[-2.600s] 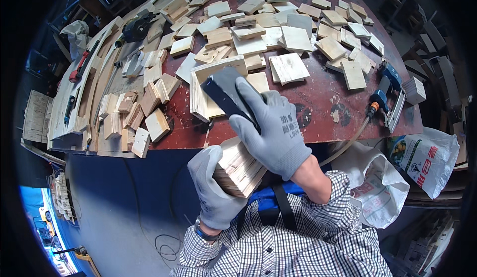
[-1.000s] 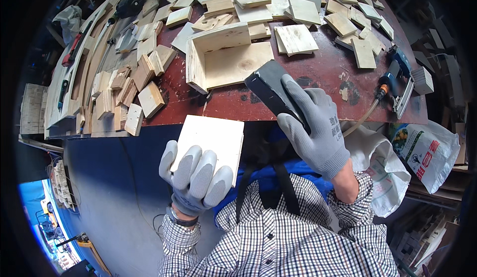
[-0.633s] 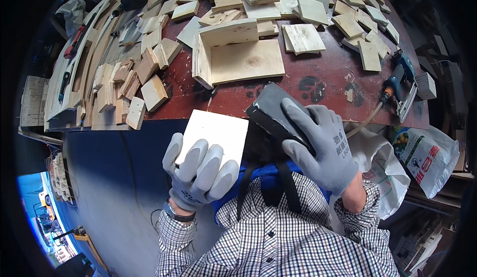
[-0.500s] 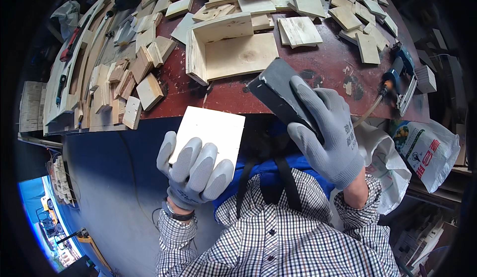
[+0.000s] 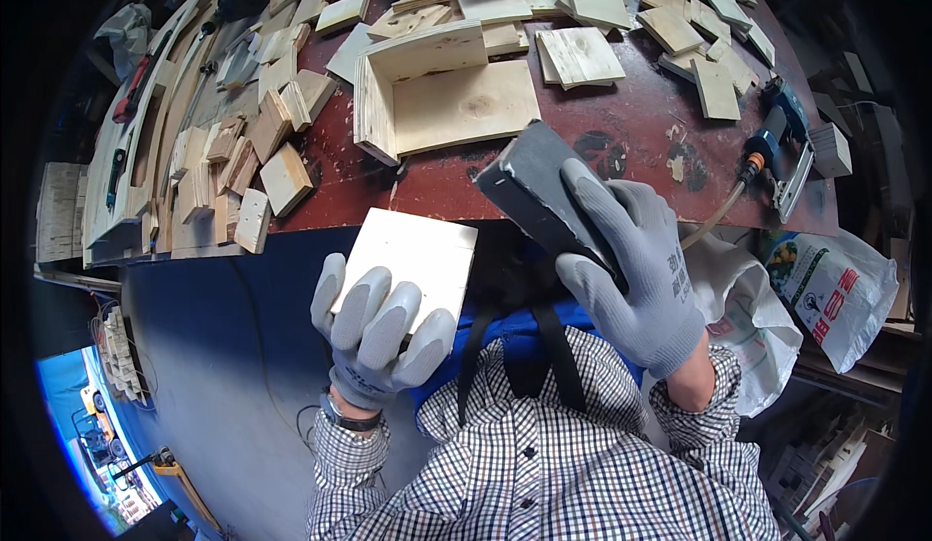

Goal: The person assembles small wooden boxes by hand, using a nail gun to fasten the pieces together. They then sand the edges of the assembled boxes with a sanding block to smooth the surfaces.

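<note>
My left hand [image 5: 383, 332], in a grey coated work glove, grips a pale square wooden board [image 5: 416, 254] in front of the table's near edge. Its gloved fingers lie across the lower part of the board. My right hand [image 5: 636, 269], gloved the same way, is closed around a dark grey sanding block [image 5: 539, 186]. The block is tilted, apart from the board and to its right. Beyond both hands, an open wooden corner piece [image 5: 466, 104] of joined boards rests on the red table [image 5: 437, 191].
Many loose wooden squares [image 5: 582, 55] cover the far table. Small wood blocks [image 5: 286, 177] are heaped at the left. A blue nail gun [image 5: 782, 133] with a hose lies at the right edge, above white plastic sacks [image 5: 835, 293]. A red-handled tool [image 5: 131, 94] lies far left.
The sanding block and my right hand have shifted slightly left. My left hand and its board have barely moved. The table scene has slid a little left and up in view.
</note>
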`<action>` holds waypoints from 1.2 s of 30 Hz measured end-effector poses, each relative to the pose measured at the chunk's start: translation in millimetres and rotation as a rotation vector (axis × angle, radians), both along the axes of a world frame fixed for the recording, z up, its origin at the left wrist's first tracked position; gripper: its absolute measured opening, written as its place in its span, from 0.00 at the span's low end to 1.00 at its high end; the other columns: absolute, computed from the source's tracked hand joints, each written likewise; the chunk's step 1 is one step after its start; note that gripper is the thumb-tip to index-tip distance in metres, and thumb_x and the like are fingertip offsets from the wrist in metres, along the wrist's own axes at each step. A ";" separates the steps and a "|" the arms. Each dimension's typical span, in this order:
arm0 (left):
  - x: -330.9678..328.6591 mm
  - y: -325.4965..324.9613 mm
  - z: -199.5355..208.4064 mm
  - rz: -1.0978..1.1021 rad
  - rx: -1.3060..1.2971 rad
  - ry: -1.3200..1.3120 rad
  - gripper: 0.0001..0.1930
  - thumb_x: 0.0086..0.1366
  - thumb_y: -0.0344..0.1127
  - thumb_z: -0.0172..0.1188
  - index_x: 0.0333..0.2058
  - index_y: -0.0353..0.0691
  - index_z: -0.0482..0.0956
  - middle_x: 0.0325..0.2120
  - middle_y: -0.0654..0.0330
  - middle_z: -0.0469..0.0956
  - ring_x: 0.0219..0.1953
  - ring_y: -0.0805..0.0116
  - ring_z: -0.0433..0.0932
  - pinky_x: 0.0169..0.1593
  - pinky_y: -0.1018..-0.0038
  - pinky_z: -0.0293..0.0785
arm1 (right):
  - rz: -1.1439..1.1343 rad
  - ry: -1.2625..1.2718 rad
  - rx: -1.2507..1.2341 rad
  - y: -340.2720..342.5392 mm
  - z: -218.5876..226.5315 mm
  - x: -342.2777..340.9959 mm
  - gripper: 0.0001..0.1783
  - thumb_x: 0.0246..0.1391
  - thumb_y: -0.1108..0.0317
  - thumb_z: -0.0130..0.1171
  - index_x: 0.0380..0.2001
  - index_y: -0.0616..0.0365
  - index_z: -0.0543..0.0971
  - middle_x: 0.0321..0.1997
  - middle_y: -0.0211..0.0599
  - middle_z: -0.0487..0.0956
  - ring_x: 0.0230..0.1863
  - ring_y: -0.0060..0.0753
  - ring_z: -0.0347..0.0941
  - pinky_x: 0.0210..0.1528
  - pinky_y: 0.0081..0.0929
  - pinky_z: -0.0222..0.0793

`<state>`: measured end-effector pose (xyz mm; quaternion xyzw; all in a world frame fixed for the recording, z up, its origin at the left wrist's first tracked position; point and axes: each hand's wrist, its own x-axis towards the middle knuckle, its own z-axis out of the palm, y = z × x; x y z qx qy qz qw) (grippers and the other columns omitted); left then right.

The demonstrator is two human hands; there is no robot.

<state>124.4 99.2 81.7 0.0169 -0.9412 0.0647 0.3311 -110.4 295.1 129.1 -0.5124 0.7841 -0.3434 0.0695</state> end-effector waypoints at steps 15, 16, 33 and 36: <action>-5.6 -8.3 -1.9 0.025 0.174 0.067 0.28 0.64 0.38 0.71 0.58 0.49 0.67 0.58 0.57 0.69 0.67 0.49 0.69 0.75 0.36 0.65 | -0.036 -0.114 -0.072 25.3 -13.8 15.8 0.43 0.56 0.54 0.69 0.72 0.62 0.72 0.58 0.56 0.76 0.56 0.53 0.72 0.63 0.48 0.63; -5.1 -9.4 -1.1 -0.002 0.198 0.048 0.29 0.64 0.37 0.71 0.59 0.49 0.65 0.59 0.56 0.69 0.67 0.47 0.70 0.75 0.36 0.64 | -0.013 -0.064 -0.109 14.1 -5.7 12.1 0.43 0.57 0.54 0.68 0.72 0.62 0.71 0.58 0.56 0.76 0.56 0.54 0.72 0.62 0.46 0.63; -14.4 -10.1 9.4 0.009 0.198 0.078 0.35 0.56 0.35 0.76 0.60 0.46 0.66 0.58 0.51 0.72 0.65 0.44 0.72 0.72 0.35 0.66 | 0.078 -0.060 -0.180 -9.1 13.7 20.8 0.43 0.59 0.52 0.68 0.74 0.60 0.70 0.60 0.56 0.75 0.58 0.56 0.70 0.63 0.51 0.61; -13.4 -3.5 14.2 0.051 0.249 0.057 0.29 0.61 0.34 0.72 0.59 0.46 0.68 0.58 0.51 0.71 0.66 0.45 0.71 0.73 0.34 0.64 | 0.148 -0.047 -0.194 -40.1 16.7 41.6 0.42 0.61 0.50 0.67 0.73 0.58 0.70 0.58 0.57 0.75 0.58 0.56 0.70 0.63 0.53 0.61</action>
